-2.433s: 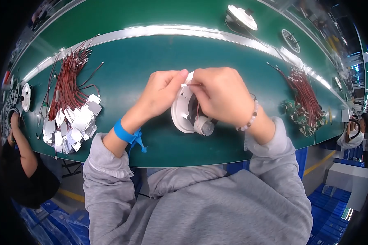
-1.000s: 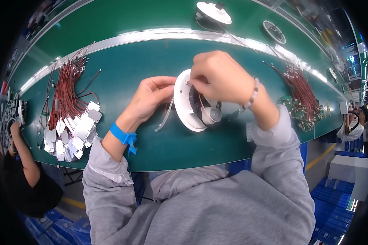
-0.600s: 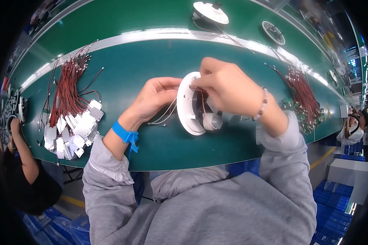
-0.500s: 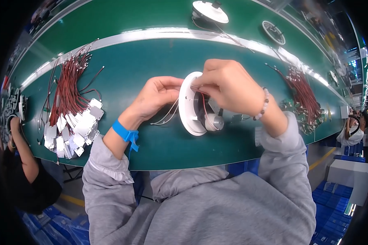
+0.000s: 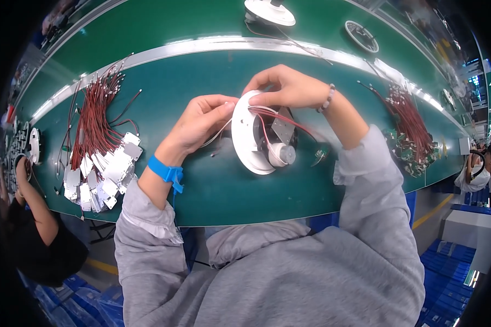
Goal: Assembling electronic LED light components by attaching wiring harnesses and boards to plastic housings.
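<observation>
A white round housing (image 5: 246, 147) stands nearly on edge above the table in front of me. A small motor (image 5: 281, 155) and a metal bracket (image 5: 283, 131) sit on its right side. My right hand (image 5: 289, 90) grips the upper rim between thumb and fingers. Red and white wires (image 5: 273, 113) run under its thumb, and a small green circuit board (image 5: 320, 155) hangs from the red ones. On the housing's other side, my left hand (image 5: 202, 122) is pinched close to the upper edge, its fingertips on thin white wires (image 5: 219, 134) that trail downward. The exact hold is partly hidden.
At left lies a bundle of red-black wires (image 5: 97, 117) with white plates (image 5: 101, 177). Another wire bundle (image 5: 406, 117) with green boards is at right. Beyond the metal rail (image 5: 223, 43) rest a white round unit (image 5: 270, 12) and a ring (image 5: 361, 36). Co-workers sit on both sides.
My right hand has moved from the wires inside the housing up to its rim. The housing has shifted slightly left and up. Red wires and the small green board now show on its right.
</observation>
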The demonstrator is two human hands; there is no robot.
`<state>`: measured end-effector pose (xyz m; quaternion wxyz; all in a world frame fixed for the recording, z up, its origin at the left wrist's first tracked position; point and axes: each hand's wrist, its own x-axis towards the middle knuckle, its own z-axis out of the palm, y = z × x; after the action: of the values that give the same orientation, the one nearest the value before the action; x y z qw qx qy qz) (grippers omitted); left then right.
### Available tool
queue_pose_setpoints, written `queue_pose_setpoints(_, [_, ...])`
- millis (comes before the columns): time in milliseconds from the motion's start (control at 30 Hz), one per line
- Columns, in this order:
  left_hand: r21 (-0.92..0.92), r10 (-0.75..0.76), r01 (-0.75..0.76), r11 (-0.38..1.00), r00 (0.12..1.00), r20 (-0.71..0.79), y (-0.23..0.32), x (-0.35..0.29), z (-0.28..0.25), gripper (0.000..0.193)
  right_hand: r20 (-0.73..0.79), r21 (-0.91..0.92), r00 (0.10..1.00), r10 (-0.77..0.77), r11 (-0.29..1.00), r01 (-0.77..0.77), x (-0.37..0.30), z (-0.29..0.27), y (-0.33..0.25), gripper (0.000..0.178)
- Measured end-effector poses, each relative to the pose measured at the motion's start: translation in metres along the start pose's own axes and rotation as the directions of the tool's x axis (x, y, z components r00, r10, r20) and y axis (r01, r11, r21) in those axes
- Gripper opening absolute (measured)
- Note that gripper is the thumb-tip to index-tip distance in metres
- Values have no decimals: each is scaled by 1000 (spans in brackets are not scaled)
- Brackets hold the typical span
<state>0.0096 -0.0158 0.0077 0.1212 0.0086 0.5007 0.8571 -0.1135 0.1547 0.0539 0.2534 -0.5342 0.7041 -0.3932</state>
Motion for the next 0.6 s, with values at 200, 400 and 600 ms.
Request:
queue_pose_setpoints(200, [387, 251, -111, 915, 909, -332, 33, -6, -36, 23, 258, 510, 953, 162, 814, -276, -14, -11, 19, 22])
queue_pose_setpoints(400, [554, 406, -57, 831, 743, -533, 71, -43, -74, 28, 183, 817, 973, 140, 528, -230, -37, 0, 49, 23])
queue_pose_setpoints(600, [913, 865, 354, -202, 501, -3, 74, -27, -38, 39, 113, 843, 976, 185, 503, -192, -44, 10, 50, 23])
